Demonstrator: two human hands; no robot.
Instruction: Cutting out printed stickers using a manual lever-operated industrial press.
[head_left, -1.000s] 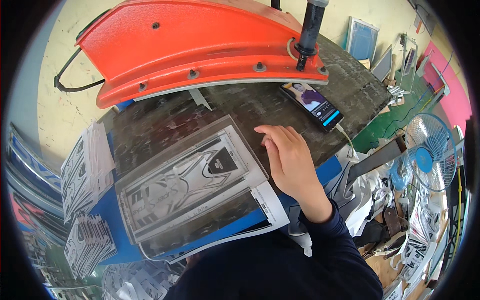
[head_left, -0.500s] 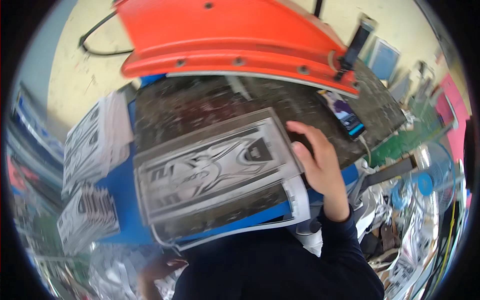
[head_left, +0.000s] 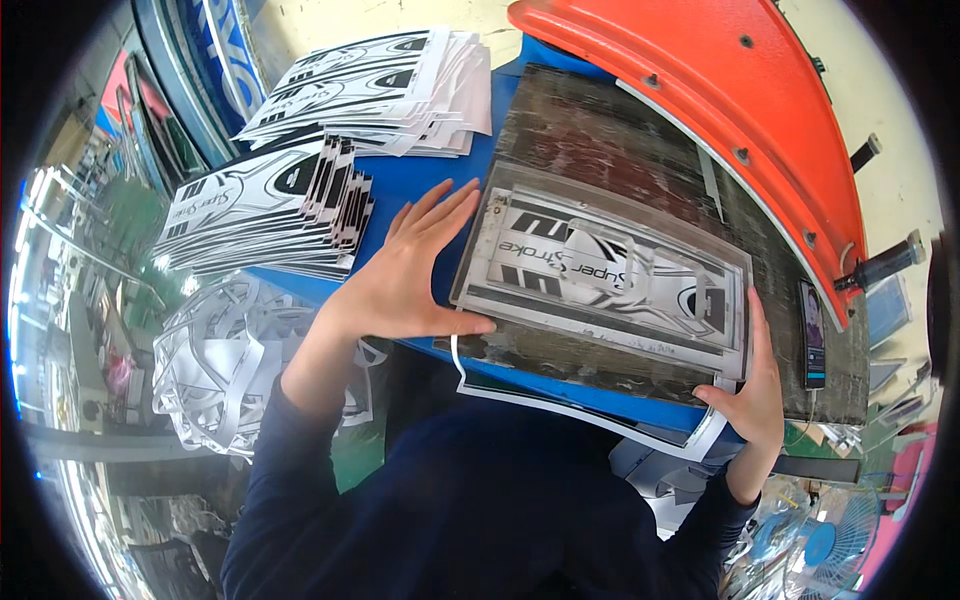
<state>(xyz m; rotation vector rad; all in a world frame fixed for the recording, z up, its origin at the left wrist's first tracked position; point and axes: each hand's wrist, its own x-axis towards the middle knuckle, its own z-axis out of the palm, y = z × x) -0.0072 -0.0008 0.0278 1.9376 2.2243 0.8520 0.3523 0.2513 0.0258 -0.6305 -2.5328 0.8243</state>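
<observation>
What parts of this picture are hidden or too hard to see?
- Head view: the printed sheet lies mostly under the clear plate.
- The phone screen is too small to make out.
- The orange press head is cut off by the rim.
- The right hand palm faces away.
</observation>
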